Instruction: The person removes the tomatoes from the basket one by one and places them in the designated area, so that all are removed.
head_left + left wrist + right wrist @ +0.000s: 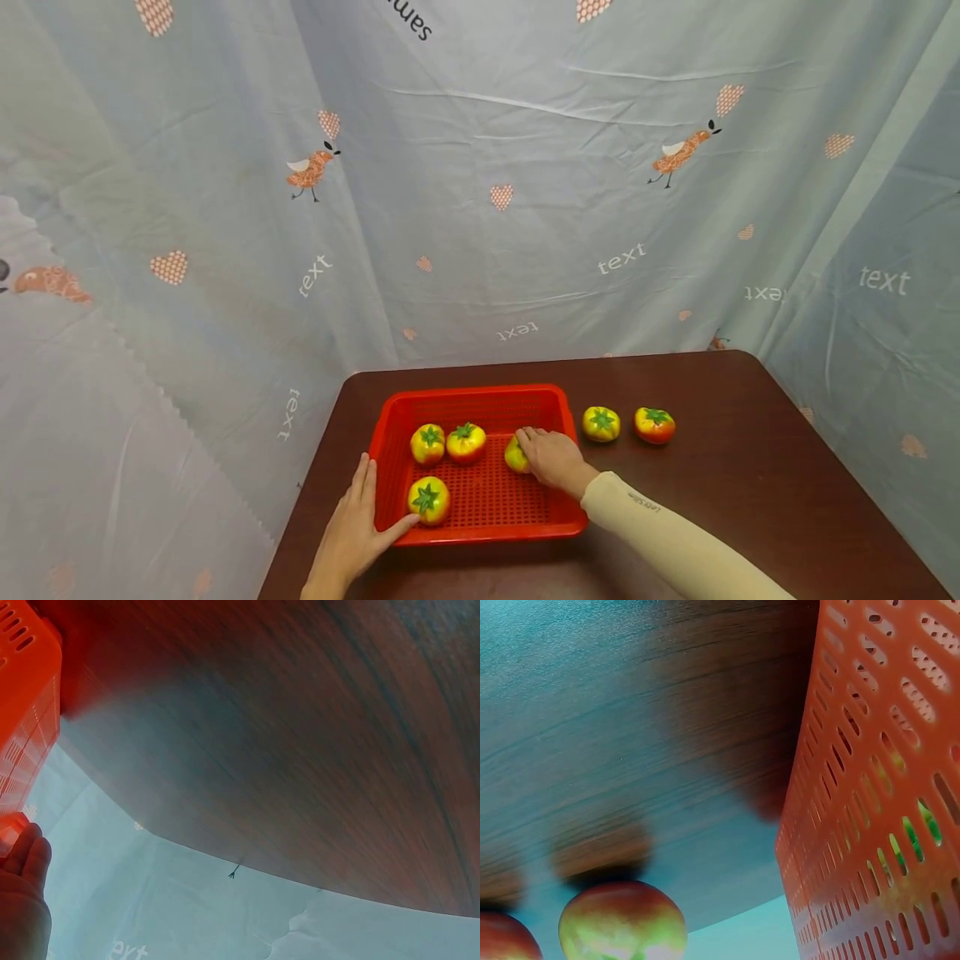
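Observation:
A red slotted plastic basket (480,534) stands on the dark wooden table. My right hand (553,458) reaches over its right side and holds a yellow-green persimmon (515,457) low inside; the fingers partly cover the fruit. Three more persimmons lie in the left half: one at the back left (427,445), one beside it (467,443), and one at the front left (429,501). At the basket's left side, my left hand (356,533) rests against the rim with fingers extended and thumb along the front corner. The left wrist view shows those fingers (34,859) at the basket wall.
Two persimmons sit on the table right of the basket, a yellow one (601,424) and a redder one (655,426). The table (750,467) reaches back to a pale printed curtain (480,233), which also hangs at both sides.

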